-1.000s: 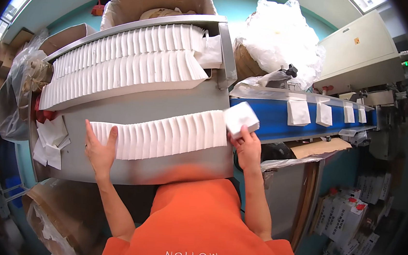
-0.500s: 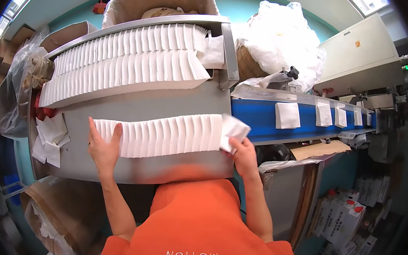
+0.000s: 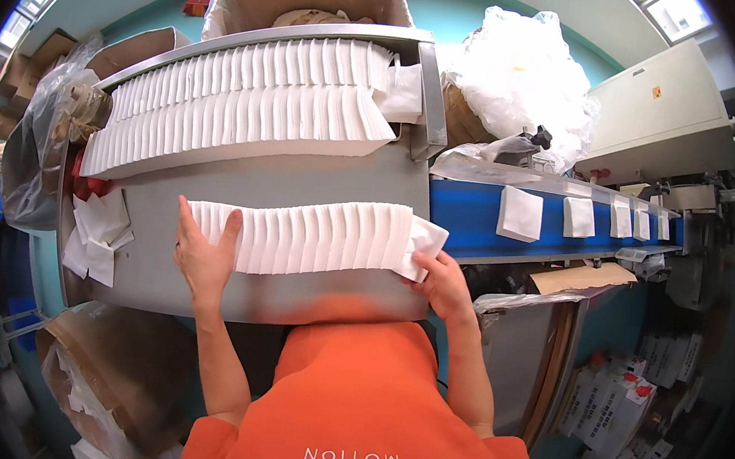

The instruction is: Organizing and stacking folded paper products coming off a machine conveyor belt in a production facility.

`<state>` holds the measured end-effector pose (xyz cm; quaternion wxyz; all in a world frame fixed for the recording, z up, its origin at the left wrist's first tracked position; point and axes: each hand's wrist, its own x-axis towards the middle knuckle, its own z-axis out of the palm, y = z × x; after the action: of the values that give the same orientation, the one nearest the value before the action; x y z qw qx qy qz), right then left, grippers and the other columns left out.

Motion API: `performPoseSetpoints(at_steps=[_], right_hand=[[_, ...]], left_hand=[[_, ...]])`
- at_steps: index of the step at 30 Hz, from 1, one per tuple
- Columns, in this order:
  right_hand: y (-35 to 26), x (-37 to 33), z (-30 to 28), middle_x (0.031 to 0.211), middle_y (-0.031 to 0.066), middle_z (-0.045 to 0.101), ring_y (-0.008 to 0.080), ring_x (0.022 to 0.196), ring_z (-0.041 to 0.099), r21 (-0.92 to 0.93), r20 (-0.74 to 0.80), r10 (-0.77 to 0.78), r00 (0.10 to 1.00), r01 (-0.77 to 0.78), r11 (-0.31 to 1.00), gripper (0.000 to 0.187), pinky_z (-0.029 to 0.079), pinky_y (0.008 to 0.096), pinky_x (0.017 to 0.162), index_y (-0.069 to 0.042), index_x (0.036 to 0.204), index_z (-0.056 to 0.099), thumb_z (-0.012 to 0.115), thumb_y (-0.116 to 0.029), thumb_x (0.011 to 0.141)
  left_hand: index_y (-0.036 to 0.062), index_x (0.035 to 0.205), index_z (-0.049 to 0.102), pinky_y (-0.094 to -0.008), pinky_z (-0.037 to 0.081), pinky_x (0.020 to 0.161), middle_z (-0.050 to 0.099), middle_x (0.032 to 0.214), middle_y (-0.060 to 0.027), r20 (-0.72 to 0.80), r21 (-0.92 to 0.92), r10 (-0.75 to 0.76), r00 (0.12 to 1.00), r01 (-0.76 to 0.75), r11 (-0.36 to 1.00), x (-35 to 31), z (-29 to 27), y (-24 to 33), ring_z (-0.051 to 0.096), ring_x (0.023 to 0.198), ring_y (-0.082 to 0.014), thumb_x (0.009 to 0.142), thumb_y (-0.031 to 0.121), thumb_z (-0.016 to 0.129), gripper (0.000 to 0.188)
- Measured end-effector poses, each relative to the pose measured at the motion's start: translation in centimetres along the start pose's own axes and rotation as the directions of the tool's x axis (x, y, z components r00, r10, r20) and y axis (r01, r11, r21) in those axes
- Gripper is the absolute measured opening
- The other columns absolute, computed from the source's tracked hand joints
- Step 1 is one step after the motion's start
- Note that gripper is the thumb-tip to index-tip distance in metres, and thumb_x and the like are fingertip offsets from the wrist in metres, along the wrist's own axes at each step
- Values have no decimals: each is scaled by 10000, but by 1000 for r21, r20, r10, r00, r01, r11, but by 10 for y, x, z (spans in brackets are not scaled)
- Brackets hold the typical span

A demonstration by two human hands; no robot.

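1. Row of folded white papers (image 3: 323, 239): lies before you on the grey table (image 3: 150, 272), long axis running left to right, gently curved, folds crossing it.
2. Your left hand (image 3: 205, 250): thumb and fingers spread about the row's left end.
3. Your right hand (image 3: 440, 281): pinches a tilted white packet (image 3: 424, 238) at the right end.

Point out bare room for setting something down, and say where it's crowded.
Table: bare between the rear rows and front row and, right of the left hand, from front row to near edge. Belt: bare left of its nearest napkin. Crowded: the table's back; its left end, under loose napkins; the front row's ends, at left hand and right hand.
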<state>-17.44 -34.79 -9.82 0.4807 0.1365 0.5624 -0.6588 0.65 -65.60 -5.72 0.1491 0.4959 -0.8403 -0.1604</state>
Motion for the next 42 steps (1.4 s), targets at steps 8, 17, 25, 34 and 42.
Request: performPoseSetpoints(at_steps=[8, 17, 25, 34, 42], right_hand=[[-19, 4, 46, 1016, 86, 652, 163, 923, 603, -604, -113, -466, 877, 312, 734, 526, 484, 291, 823, 16, 1175, 577, 609, -454, 941], [0, 2, 7, 1055, 50, 637, 144, 911, 627, 97, -34, -89, 995, 92, 991, 333, 494, 274, 714, -12, 1212, 534, 553, -239, 970], [-6, 8, 54, 1067, 141, 609, 235, 987, 586, -675, -94, -595, 798, 388, 627, 552, 465, 360, 870, 27, 1125, 596, 591, -491, 933], [-3, -6, 7, 1026, 22, 653, 114, 891, 624, 26, 46, 20, 999, -21, 999, 392, 478, 256, 746, -61, 1265, 551, 605, -294, 955], [6, 19, 12, 1067, 80, 639, 153, 944, 605, -227, -258, -420, 870, 368, 902, 437, 480, 284, 836, 14, 1186, 567, 552, -377, 991]], left_hand=[[3, 1487, 249, -489, 359, 1041, 469, 1367, -272, 87, -42, 17, 996, -13, 999, -2, -1, 9, 471, 1250, -419, 792, 643, 662, 1031], [7, 1486, 249, -486, 371, 1035, 465, 1373, -270, 70, -36, 19, 997, -17, 999, 0, 0, 9, 468, 1254, -419, 800, 596, 687, 1005], [26, 1498, 237, -491, 336, 1063, 441, 1401, -270, 96, -83, 113, 989, -106, 991, -9, 3, 21, 436, 1289, -422, 824, 553, 686, 967], [21, 1496, 242, -488, 352, 1055, 442, 1402, -271, 85, -53, 98, 992, -93, 994, -8, 4, 17, 444, 1284, -426, 825, 572, 675, 970], [27, 1488, 258, -465, 383, 1050, 442, 1406, -264, 198, -107, 93, 976, -73, 992, -13, -8, 30, 445, 1287, -424, 808, 564, 701, 973]])
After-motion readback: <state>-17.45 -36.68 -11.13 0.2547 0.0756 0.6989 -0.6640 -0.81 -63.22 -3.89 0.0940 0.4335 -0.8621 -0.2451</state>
